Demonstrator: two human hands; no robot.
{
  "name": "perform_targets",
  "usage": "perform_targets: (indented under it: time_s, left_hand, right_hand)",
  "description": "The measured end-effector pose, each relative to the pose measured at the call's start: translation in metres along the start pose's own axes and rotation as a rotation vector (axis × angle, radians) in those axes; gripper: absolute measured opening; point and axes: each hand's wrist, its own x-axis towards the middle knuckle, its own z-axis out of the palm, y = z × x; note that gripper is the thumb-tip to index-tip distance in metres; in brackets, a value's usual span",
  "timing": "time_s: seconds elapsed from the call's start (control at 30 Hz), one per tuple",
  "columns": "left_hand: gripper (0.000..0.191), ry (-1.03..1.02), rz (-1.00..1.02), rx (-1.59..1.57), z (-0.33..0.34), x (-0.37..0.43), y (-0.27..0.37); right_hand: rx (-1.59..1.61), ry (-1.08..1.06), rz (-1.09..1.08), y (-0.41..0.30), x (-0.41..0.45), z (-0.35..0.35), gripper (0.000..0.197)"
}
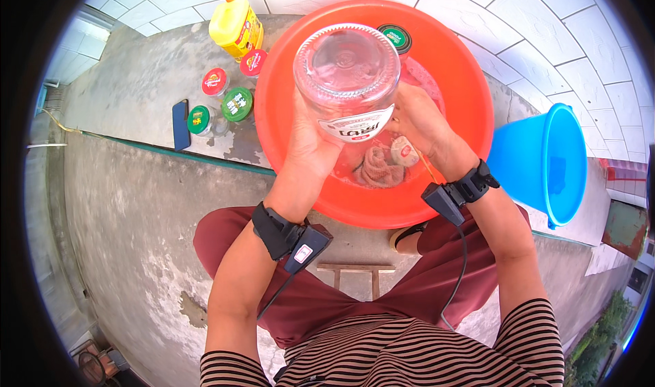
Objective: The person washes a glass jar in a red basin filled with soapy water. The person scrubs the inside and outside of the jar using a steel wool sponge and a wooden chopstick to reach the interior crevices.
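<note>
A clear glass jar [353,65] is held up over a red plastic basin [473,105], its ribbed base towards me and a printed label on its side. My left hand [314,136] grips the jar from the left. My right hand [422,118] is against its right side, with its fingertips partly hidden behind the glass. Below, a brown wet cloth [378,169] lies in the basin's water beside a small pale object with a red mark [404,151]. Another jar with a green and black lid [395,37] stands at the basin's far side.
Left of the basin stand a yellow pump bottle [235,26], several jars with red or green lids [237,104] and a dark blue flat object [181,124] on the concrete ledge. A blue bucket [540,164] is at the right. A tiled wall [481,3] rises behind the basin.
</note>
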Motion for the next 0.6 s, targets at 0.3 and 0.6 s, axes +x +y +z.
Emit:
perform_targets:
  time_s: [0.3,0.6]
  left_hand:
    - [0.053,-0.007,0.070,0.208,0.004,-0.007,0.003]
    - [0.061,0.027,0.195,0.322,0.012,-0.002,-0.001]
  right_hand:
    - [-0.414,-0.287,-0.429,-0.052,-0.051,0.032,0.066]
    - [-0.618,-0.287,-0.558,-0.054,-0.050,0.017,0.068]
